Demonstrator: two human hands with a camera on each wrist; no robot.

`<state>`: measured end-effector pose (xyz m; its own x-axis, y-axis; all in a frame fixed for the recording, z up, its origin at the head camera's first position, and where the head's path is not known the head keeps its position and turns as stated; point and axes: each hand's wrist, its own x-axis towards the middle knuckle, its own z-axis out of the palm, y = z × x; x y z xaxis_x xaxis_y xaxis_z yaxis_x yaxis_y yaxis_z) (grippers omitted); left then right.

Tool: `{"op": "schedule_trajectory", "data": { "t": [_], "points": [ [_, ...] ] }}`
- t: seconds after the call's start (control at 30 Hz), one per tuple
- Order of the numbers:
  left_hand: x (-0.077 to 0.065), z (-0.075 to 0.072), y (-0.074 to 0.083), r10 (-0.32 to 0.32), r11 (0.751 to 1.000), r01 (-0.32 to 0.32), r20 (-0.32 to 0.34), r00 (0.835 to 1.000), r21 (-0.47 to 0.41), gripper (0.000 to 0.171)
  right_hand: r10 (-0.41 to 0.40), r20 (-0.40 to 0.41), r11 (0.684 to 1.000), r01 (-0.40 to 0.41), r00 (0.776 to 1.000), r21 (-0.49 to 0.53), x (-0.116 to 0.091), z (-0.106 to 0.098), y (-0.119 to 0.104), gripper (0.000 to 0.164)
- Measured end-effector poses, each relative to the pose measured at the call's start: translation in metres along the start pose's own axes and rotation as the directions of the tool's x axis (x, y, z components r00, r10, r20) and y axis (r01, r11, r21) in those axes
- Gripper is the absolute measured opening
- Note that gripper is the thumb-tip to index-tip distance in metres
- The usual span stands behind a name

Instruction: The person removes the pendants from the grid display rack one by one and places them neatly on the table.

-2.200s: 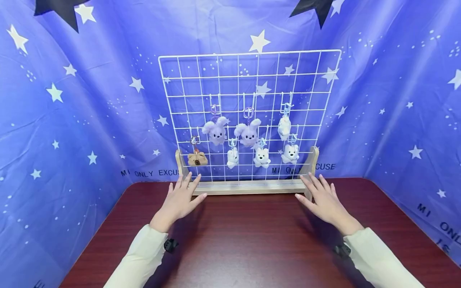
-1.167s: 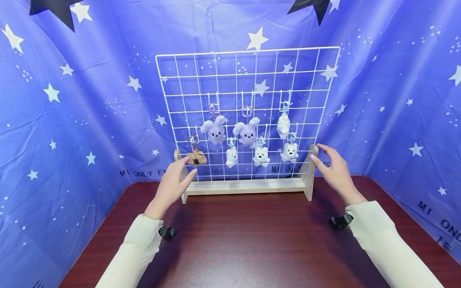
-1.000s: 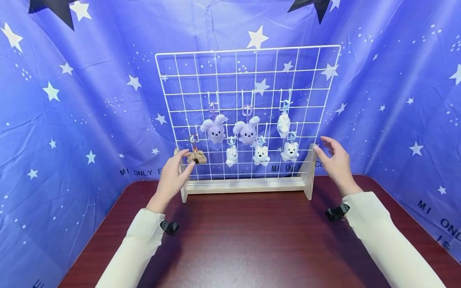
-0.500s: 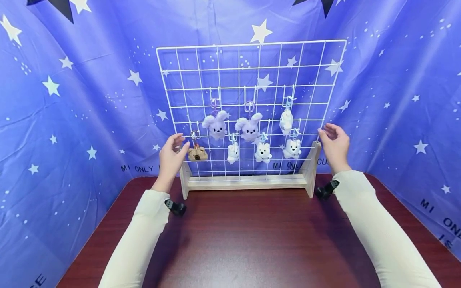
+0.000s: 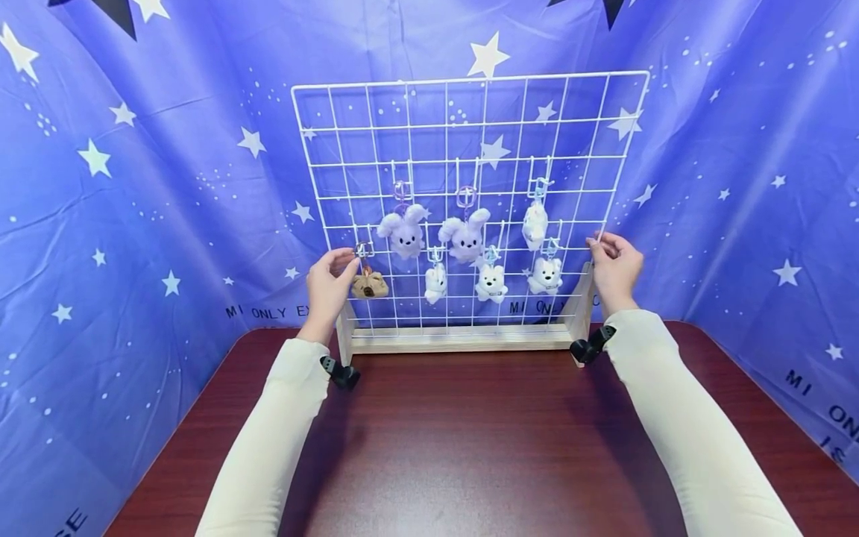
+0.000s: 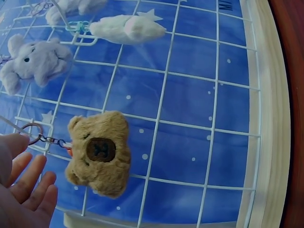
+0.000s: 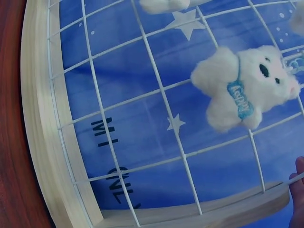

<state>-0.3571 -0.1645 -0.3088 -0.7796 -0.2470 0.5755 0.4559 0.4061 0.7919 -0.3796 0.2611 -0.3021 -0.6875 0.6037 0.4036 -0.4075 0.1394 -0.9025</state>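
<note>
A white wire grid (image 5: 470, 138) stands upright in a wooden base (image 5: 463, 341). At its lower left hangs a brown plush bear keychain (image 5: 370, 284) on a hook. My left hand (image 5: 329, 283) has thumb and forefinger together at the keychain's metal ring (image 6: 33, 133); in the left wrist view the forefinger is hidden and the other fingers are loose. With thumb and forefinger, my right hand (image 5: 616, 268) pinches the grid's right edge wire, just above the wooden post. Only part of that hand shows in the right wrist view, low at the right.
Two lilac bunny keychains (image 5: 406, 237) and several white bear keychains (image 5: 492, 283) hang from other hooks. One white bear (image 7: 244, 90) wears a blue bow. The rack stands near the back of the dark red table (image 5: 463, 447), before a blue starry cloth (image 5: 168, 186).
Both hands have risen from beside the base. My left hand has moved up to the bear keychain's ring; my right has come to grip the grid's right edge. The keychains still hang.
</note>
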Motion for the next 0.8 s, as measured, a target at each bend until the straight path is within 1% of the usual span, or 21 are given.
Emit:
{"op": "schedule_trajectory", "data": {
  "t": [0.13, 0.27, 0.4, 0.53, 0.63, 0.73, 0.8],
  "points": [
    [0.002, 0.004, -0.002, -0.023, 1.000, 0.023, -0.019, 1.000, 0.003, 0.024, -0.018, 0.006, 0.999, 0.018, 1.000, -0.037, 0.001, -0.001, 0.004, 0.026],
    [0.003, 0.009, -0.005, -0.043, 0.999, 0.043, -0.035, 0.998, -0.012, 0.023, -0.008, 0.035, 1.000, 0.009, 0.999, -0.017, 0.001, -0.003, 0.005, 0.026],
    [0.003, 0.014, -0.007, -0.040, 0.999, 0.039, -0.071, 0.997, -0.018, 0.022, 0.018, 0.074, 1.000, -0.019, 0.997, 0.023, 0.002, -0.005, 0.005, 0.026],
    [0.003, 0.018, -0.009, -0.030, 1.000, 0.028, -0.113, 0.993, -0.014, 0.022, 0.022, 0.100, 1.000, -0.022, 0.995, -0.006, 0.005, -0.007, 0.007, 0.028],
    [0.003, 0.022, -0.011, -0.032, 0.999, 0.032, -0.126, 0.992, -0.007, 0.021, 0.023, 0.106, 0.999, -0.019, 0.994, -0.043, 0.006, -0.008, 0.009, 0.028],
    [0.003, 0.024, -0.011, -0.038, 0.999, 0.037, -0.129, 0.991, -0.006, 0.019, 0.025, 0.111, 0.999, -0.020, 0.993, -0.038, 0.006, -0.009, 0.010, 0.029],
    [0.003, 0.025, -0.013, -0.045, 0.999, 0.042, -0.137, 0.990, -0.022, 0.019, 0.030, 0.114, 0.999, -0.027, 0.993, -0.029, 0.006, -0.009, 0.011, 0.029]
  ]
}}
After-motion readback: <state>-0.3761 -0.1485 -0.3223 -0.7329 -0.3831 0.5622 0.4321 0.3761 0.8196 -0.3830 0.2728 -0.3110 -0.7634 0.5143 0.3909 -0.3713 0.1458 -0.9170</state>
